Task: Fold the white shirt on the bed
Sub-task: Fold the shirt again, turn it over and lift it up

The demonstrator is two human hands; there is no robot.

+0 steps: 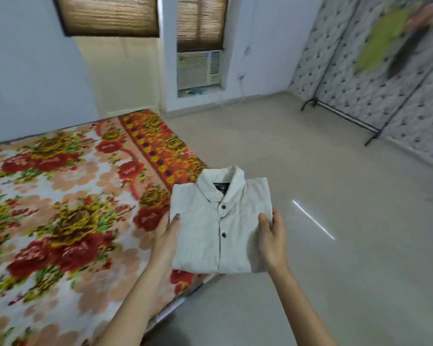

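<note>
White cotton, already a neat rectangle: the folded white shirt [220, 226] is lifted between my hands, above the right edge of the floral bedspread [60, 196] and partly over the floor. My left hand [166, 236] and right hand [271, 233] each pinch a side. If either grip loosens, I judge the layers could sag open or slide onto the tiles.

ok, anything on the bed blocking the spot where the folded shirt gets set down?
Nothing visible. The folded white button-up shirt is held by the left hand and right hand over the corner of the floral red-and-orange bedspread, whose visible surface carries no objects.
</note>
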